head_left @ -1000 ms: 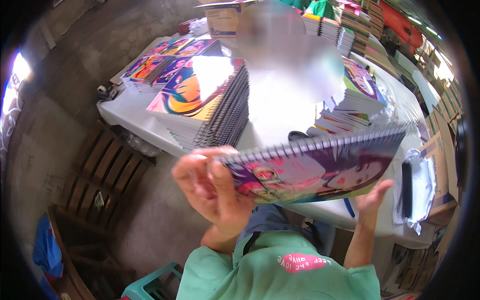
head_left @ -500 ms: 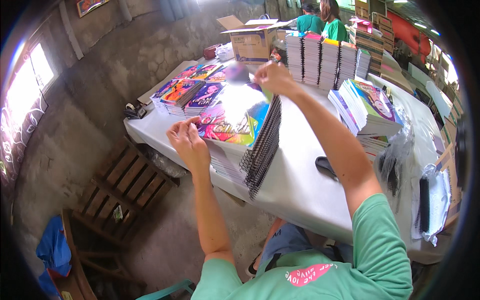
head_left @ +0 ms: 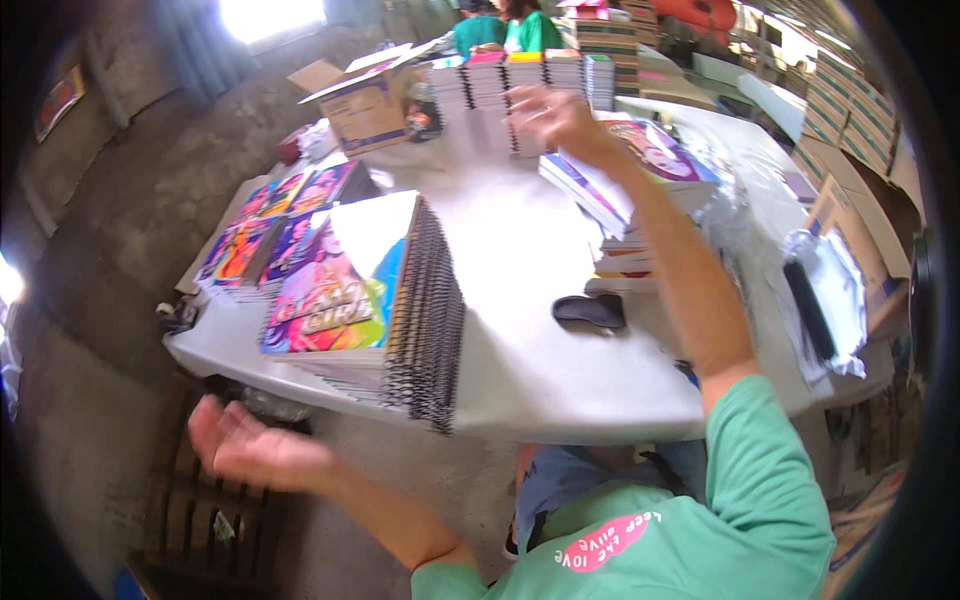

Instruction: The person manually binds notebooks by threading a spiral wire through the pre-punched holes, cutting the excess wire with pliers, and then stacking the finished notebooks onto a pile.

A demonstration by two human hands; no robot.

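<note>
A tall stack of spiral-bound notebooks [head_left: 335,300] stands near the table's front left, black coils toward the right, a colourful cover on top with glare at its far end. My left hand [head_left: 260,450] is off the table's front edge, below that stack, palm turned up, open and holding nothing. Over the table, in front of the tall notebook stacks [head_left: 487,105], my right hand [head_left: 560,120] is raised; it is blurred, its fingers look apart, and nothing shows in it. Near it at the right lie loosely piled books [head_left: 650,180] with colourful covers.
Lower colourful stacks [head_left: 245,240] sit at the table's left. A black, rounded flat object [head_left: 590,312] lies mid-table. An opened carton [head_left: 365,110] stands at the back. Black coils [head_left: 808,310] lie on white plastic at right. Two people in green [head_left: 530,32] are beyond the table.
Both hands have left the notebook stack: the left drew back toward me and down past the table edge, the right swung to the right. The view has turned rightward.
</note>
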